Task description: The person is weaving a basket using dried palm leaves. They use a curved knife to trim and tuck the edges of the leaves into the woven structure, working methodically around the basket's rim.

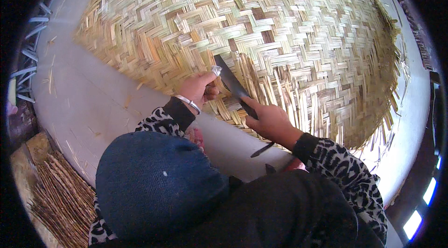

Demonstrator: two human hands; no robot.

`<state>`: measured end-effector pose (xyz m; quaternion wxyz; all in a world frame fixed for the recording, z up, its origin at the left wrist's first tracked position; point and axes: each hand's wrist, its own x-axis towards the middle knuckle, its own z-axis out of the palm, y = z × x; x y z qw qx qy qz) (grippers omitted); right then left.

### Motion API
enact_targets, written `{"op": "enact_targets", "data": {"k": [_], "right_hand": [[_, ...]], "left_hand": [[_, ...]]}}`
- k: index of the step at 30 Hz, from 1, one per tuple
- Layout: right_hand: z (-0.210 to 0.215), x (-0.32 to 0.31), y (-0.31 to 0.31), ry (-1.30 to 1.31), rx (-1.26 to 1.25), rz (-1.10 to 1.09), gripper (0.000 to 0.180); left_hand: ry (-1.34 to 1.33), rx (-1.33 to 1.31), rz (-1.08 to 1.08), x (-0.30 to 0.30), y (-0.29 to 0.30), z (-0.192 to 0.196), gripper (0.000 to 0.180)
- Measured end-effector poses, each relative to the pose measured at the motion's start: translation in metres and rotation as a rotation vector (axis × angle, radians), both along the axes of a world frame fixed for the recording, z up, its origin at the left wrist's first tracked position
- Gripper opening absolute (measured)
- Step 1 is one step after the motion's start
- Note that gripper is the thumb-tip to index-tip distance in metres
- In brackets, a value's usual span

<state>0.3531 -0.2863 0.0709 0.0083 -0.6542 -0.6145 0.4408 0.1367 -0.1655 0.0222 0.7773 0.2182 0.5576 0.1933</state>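
A large woven mat (298,24) of pale green and tan flat strips spreads before me, loose strip ends (254,77) sticking up along its near edge. My right hand (271,121) grips a knife (230,78) by its dark handle. The long dark blade points away and to the left, its tip lying at the weave. Just left of the blade, my left hand (201,88) is closed at the mat's near edge, pinching a strip end; its fingers partly hide the strip. White wrapping (216,70) covers the thumb tip, and a silvery bracelet circles the wrist.
The mat lies on a smooth grey surface (88,89) with scattered strip scraps. A bundle of thin brown sticks (63,196) lies at the lower left. Near my right forearm shows a narrow dark pointed object (262,149). Metal-looking bars (30,56) stand at the far left.
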Motion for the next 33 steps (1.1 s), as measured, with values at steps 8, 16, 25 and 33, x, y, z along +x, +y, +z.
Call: {"op": "enact_targets", "data": {"k": [8,16,25,33], "right_hand": [[-0.021,-0.003,-0.001,-0.040,0.110,0.042,0.060],[-0.016,-0.006,0.011,-0.139,0.137,0.168,0.055],[0.004,-0.006,0.012,-0.253,0.187,0.212,0.053],[0.060,0.050,-0.023,-0.249,-0.029,0.312,0.055]], "left_hand": [[-0.040,-0.094,-0.052,-0.001,-0.005,-0.011,0.017],[0.098,-0.066,-0.043,0.016,0.023,-0.032,0.021],[0.586,0.691,-0.543,0.008,0.029,-0.038,0.042],[0.424,0.599,-0.191,0.004,0.036,-0.048,0.039]]}}
